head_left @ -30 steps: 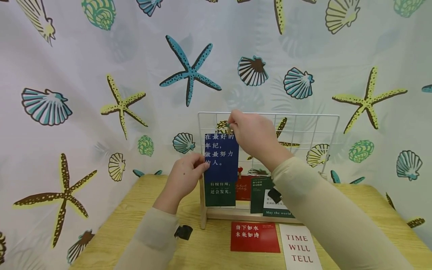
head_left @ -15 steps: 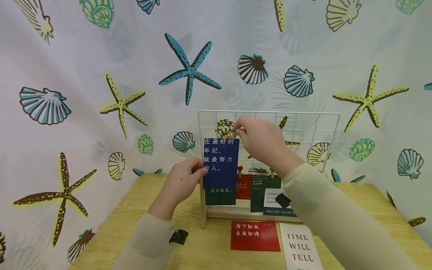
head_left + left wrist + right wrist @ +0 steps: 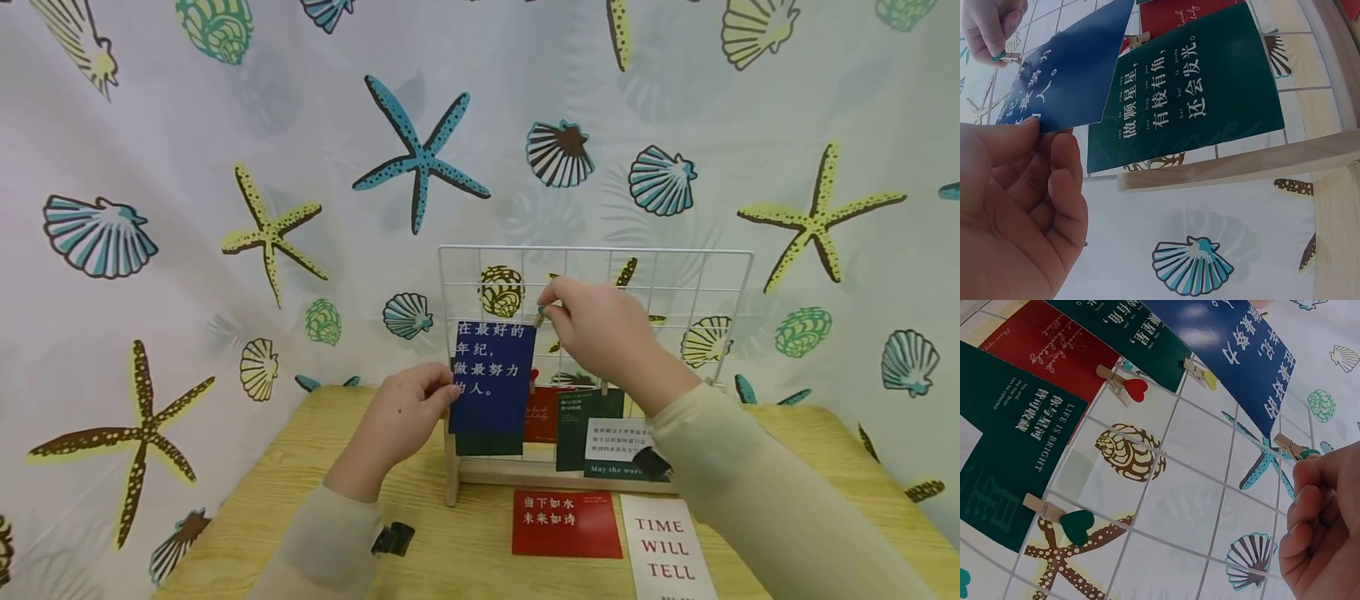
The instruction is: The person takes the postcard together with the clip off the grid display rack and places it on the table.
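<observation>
I've brought the blue card (image 3: 491, 383) lower before the rack's (image 3: 596, 249) left part, hiding more of the green card (image 3: 487, 444) there. My left hand (image 3: 401, 417) pinches its edge; my right hand (image 3: 603, 325) grips a clip (image 3: 538, 317) at its corner, seemingly unfastened to the rack.
</observation>
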The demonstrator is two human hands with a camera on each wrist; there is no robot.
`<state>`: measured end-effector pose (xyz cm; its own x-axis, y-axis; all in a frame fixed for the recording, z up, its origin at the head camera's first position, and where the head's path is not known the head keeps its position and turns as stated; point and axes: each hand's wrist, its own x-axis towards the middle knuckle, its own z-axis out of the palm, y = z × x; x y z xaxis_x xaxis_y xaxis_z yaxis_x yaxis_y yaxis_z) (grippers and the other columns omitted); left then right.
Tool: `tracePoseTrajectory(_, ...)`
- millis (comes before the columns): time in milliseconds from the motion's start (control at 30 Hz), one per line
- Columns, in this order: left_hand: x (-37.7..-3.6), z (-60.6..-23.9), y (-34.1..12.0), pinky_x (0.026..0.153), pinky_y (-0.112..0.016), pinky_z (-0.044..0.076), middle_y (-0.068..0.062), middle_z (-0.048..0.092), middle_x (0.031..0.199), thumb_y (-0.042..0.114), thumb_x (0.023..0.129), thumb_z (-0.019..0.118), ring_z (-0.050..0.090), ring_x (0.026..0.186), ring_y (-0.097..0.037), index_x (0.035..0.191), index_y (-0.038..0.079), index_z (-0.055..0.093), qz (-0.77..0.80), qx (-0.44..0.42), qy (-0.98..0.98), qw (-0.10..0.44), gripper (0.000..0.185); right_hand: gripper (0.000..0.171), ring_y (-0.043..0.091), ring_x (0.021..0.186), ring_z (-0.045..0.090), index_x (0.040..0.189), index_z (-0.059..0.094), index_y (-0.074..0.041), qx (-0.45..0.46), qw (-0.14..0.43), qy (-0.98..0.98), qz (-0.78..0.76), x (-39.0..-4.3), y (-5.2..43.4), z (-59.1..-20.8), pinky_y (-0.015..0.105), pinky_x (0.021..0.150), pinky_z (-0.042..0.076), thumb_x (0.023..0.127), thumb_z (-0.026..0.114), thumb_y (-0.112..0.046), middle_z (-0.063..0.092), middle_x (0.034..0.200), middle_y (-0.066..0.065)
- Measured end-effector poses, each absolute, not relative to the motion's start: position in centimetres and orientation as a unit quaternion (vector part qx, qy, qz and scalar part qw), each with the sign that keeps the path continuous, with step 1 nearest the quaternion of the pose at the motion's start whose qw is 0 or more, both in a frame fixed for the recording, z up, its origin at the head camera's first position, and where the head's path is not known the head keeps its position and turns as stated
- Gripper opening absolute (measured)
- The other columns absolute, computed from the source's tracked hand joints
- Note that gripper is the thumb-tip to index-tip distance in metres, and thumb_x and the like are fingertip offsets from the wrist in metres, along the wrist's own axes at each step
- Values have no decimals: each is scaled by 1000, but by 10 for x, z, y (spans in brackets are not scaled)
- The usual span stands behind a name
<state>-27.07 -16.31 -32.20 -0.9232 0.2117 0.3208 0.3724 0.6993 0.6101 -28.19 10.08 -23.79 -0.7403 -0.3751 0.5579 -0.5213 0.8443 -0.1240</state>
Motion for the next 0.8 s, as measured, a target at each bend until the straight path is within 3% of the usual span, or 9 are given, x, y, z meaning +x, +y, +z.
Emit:
tracePoseTrajectory(167, -268, -328, -164, 62, -35, 46, 1, 62, 78, 19, 102, 62, 55, 70, -20, 87, 17, 62, -353, -170, -914, 105, 16, 16, 12, 44, 45, 116, 68, -17, 244, 273, -920, 137, -278, 111, -243, 31, 45, 38, 104, 58, -23, 62, 68, -6)
tracePoseTrajectory(333, -266, -332, -165, 61, -35, 48, 2, 62, 75, 18, 102, 62, 56, 69, -19, 85, 16, 60, -356, -178, -912, 101, 18, 17, 12, 40, 42, 116, 67, -15, 243, 270, -921, 138, -275, 124, -249, 31, 44, 35, 104, 57, -21, 54, 58, -7)
tracePoseTrajectory(567, -262, -336, -167, 64, -33, 53, -1, 62, 75, 15, 102, 62, 64, 74, -25, 85, 13, 60, -381, -180, -903, 77, 18, 15, 11, 48, 44, 113, 69, -13, 238, 261, -923, 156, -271, 141, -261, 31, 48, 38, 103, 60, -19, 64, 72, -5)
tracePoseTrajectory(800, -258, -344, -168, 64, -31, 54, -1, 62, 75, 11, 101, 62, 64, 73, -24, 87, 12, 62, -398, -181, -897, 58, 15, 14, 12, 43, 39, 113, 68, -14, 221, 260, -927, 158, -268, 158, -276, 31, 45, 34, 102, 61, -19, 54, 61, -7)
